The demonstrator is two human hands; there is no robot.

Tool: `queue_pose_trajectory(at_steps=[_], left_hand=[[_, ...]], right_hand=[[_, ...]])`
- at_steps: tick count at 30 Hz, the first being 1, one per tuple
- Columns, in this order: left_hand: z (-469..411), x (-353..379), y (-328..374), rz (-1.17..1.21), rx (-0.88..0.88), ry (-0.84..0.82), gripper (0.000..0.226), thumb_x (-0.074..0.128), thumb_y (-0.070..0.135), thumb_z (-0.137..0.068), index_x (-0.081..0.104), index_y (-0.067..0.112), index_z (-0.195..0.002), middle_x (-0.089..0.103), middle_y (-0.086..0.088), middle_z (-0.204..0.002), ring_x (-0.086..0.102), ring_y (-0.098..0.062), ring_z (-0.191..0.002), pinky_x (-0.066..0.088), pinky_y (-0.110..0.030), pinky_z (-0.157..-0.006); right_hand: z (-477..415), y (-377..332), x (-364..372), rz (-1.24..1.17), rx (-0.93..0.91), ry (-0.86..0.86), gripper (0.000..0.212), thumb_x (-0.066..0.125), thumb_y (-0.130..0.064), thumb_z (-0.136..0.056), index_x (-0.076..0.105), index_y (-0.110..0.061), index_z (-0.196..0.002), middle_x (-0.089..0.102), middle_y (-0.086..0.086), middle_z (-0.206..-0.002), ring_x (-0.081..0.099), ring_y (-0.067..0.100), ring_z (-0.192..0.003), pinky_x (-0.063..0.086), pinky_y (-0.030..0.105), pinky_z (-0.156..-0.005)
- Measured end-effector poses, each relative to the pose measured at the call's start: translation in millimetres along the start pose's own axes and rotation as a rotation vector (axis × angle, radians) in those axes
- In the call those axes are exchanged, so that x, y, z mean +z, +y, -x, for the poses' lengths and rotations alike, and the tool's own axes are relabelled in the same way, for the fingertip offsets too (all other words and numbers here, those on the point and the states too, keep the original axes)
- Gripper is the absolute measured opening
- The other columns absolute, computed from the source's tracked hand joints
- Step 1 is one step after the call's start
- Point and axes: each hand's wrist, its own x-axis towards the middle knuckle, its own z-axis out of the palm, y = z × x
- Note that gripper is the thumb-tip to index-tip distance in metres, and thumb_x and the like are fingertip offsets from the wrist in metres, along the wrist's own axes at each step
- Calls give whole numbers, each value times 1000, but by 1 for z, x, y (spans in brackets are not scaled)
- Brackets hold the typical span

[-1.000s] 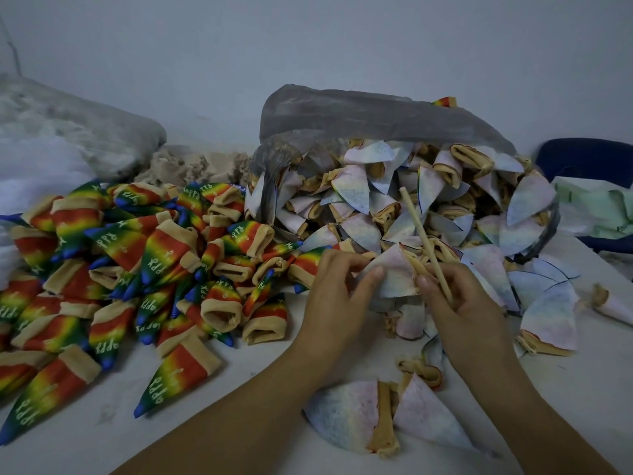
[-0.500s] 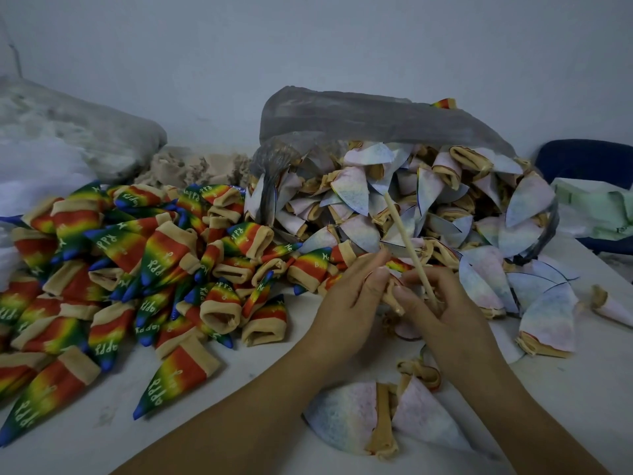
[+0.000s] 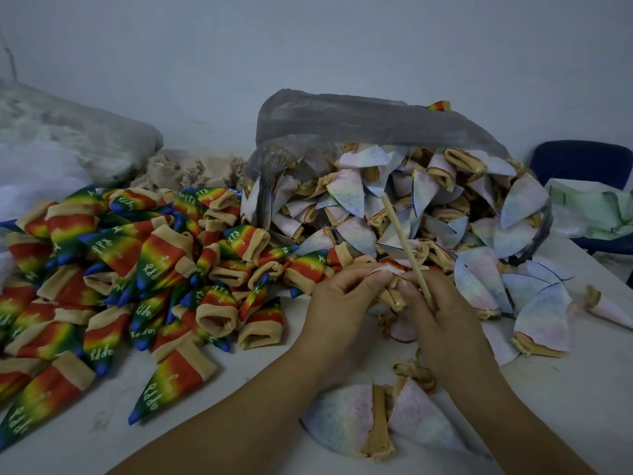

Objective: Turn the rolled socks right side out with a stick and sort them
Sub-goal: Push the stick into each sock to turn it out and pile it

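Hands meet at centre of table (image 3: 579, 389), both forearms coming in from the lower edge and converging. Left hand (image 3: 342, 303): back up, fingers curled, fingertips pinching sock (image 3: 390, 296) from the left. Right hand (image 3: 445, 323): back up, fingers curled round stick (image 3: 404, 241), thumb tip pressed to the sock's tan cuff from the right. Thumbs nearly touching across the sock.

Sock sits bunched between the two sets of fingertips, raised off the table; tan cuff showing below, pale edge showing on top by the left fingers. Stick leans up and away to the left from the right hand, upper end free over pale pile (image 3: 428, 207); lower end hidden in the fingers, so cannot tell whether it is inside the sock.

Rainbow pile (image 3: 137, 269), right side out, lies to the left of the hands, well spread. Pale pile, inside out, spills from grey bag (image 3: 359, 125) behind the hands and to the right. Two pale socks (image 3: 342, 419) lie near, under the right forearm.
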Motion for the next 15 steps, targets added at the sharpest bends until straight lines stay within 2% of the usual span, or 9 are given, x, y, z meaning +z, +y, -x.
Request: queue_pose_trajectory(at_steps=[3, 5, 7, 9, 10, 13, 15], left_hand=[[2, 6, 1, 93, -50, 9, 22, 70, 31, -79, 79, 19, -95, 74, -9, -108, 68, -23, -106, 54, -35, -97], [2, 7, 1, 149, -115, -10, 22, 70, 32, -77, 80, 20, -91, 75, -9, -103, 68, -19, -103, 54, -28, -92], [1, 5, 4, 226, -178, -51, 21, 69, 32, -77, 81, 21, -90, 76, 0, -94, 68, -8, -91, 49, -17, -76], [1, 3, 8, 277, -188, -88, 21, 66, 33, -78, 79, 21, -90, 73, 5, -83, 64, -3, -76, 42, -14, -60], [2, 3, 9, 255, -175, -101, 21, 65, 34, -79, 78, 23, -91, 72, 5, -82, 62, -3, -76, 41, -14, -59], [8, 6, 10, 58, -120, -83, 23, 64, 48, -80, 73, 34, -96, 72, 10, -97, 65, -1, -88, 46, -17, -67], [9, 5, 10, -56, -80, -66, 32, 66, 58, -79, 64, 43, -107, 66, 17, -112, 61, 6, -99, 48, -10, -72]], right_hand=[[0, -1, 2, 31, 6, 15, 10, 38, -42, -90, 48, -40, -90, 53, -13, -78, 52, -6, -77, 38, 6, -64], [1, 2, 4, 74, 14, 34, 20, 35, -44, -90, 49, -30, -92, 51, -13, -76, 51, -3, -74, 38, 10, -61], [-1, 8, 2, 116, 51, 60, 20, 35, -38, -95, 49, -24, -92, 51, -10, -76, 50, 3, -70, 36, 19, -59], [-5, 16, -7, 131, 139, 106, 13, 39, -26, -99, 48, -20, -91, 51, -7, -73, 49, 10, -66, 32, 25, -55], [-6, 19, -12, 142, 160, 135, 13, 40, -26, -99, 47, -19, -90, 50, -8, -71, 48, 8, -65, 31, 24, -53], [-7, 19, -19, 192, 102, 198, 19, 38, -34, -96, 48, -19, -89, 48, -10, -69, 48, 1, -65, 30, 21, -52], [-6, 15, -14, 200, 71, 170, 22, 37, -38, -96, 50, -21, -90, 49, -8, -71, 48, 5, -64, 33, 26, -51]])
